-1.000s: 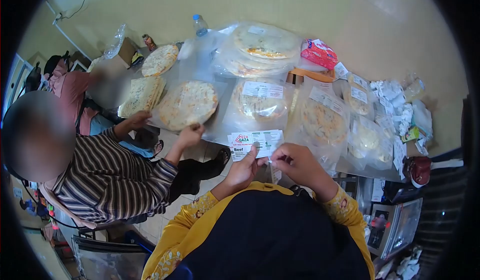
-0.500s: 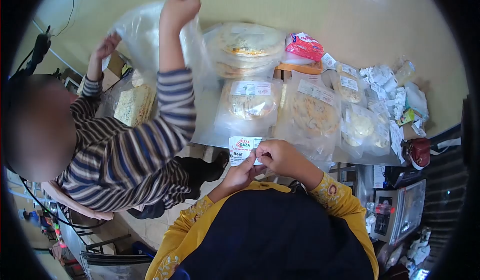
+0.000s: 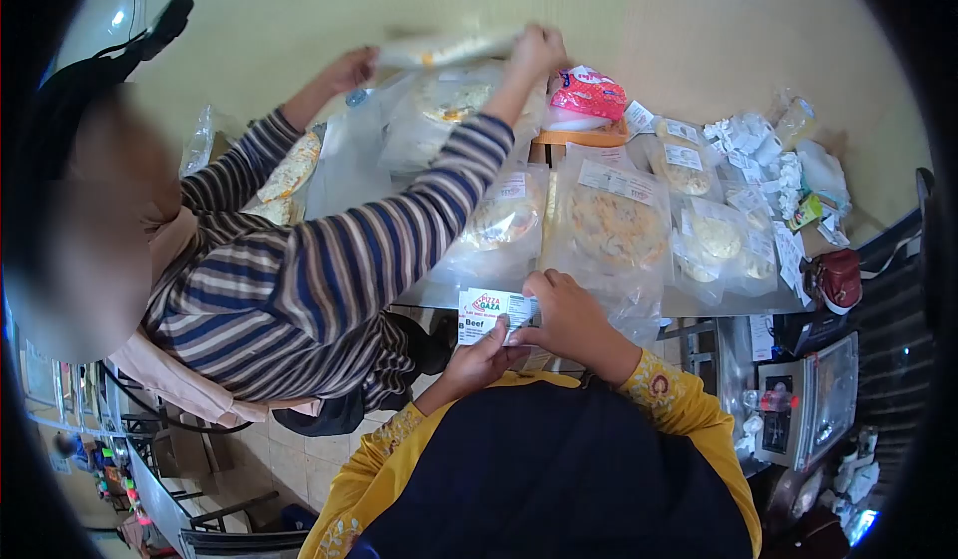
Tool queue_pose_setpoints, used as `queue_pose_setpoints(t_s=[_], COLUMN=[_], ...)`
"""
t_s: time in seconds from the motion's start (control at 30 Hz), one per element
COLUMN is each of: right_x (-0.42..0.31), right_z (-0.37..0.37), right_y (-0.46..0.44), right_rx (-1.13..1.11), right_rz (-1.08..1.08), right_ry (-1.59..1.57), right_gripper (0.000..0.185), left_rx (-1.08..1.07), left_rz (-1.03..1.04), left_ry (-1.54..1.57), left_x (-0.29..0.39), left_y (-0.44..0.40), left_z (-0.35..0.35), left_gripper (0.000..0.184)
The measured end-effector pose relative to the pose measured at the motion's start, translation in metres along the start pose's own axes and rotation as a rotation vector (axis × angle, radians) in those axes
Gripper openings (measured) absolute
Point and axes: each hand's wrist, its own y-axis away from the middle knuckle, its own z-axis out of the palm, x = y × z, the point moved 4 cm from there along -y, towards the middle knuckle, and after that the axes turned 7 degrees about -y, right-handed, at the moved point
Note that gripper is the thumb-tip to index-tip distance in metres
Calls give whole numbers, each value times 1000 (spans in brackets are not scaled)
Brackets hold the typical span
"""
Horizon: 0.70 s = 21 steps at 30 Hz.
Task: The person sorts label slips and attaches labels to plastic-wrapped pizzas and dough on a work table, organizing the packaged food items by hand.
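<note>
- Since the earlier frame, the raised pizza [image 3: 449,52] has moved right, over the stack [image 3: 457,98].
- Left hand [image 3: 481,362]: grip pinching labels [image 3: 483,307].
- Right hand [image 3: 577,321]: at their edge; cannot tell its grip.

The grey table [image 3: 723,300] carries bagged pizzas [image 3: 611,225] at the frame's centre, an orange tray [image 3: 555,139] above them, crumpled papers [image 3: 740,136] at right.

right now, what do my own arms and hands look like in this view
Your arms wear long yellow sleeves with floral embroidery toward the wrists. Your left hand and right hand are bare, with no gloves over the fingers.
</note>
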Motion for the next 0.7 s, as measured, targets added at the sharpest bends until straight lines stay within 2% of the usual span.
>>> queue_pose_setpoints(t_s=[0.13, 0.23, 0.33, 0.53, 0.63, 0.7], right_x=[10, 16, 24, 39, 38, 41], right_z=[-6, -6, -1, 4, -1, -5], right_y=[6, 8, 14, 13, 13, 12], right_rx=[47, -166, -192, -124, -12, 9], right_rz=[5, 120, 168, 206, 258, 289], right_ry=[-18, -103, -233, -520, -862, -974], right_gripper=[56, 51, 37, 29, 19, 21], left_rx=[20, 18, 23, 65, 57, -2], left_rz=[-48, -49, -78, -105, -89, -96], left_ry=[-32, -53, -110, -216, -281, -354], left_x=[1, 7, 2, 20, 31, 34], left_y=[7, 10, 7, 1, -1, -7], left_z=[5, 14, 1, 12, 25, 16], left_gripper=[40, 40, 38, 38, 36, 34])
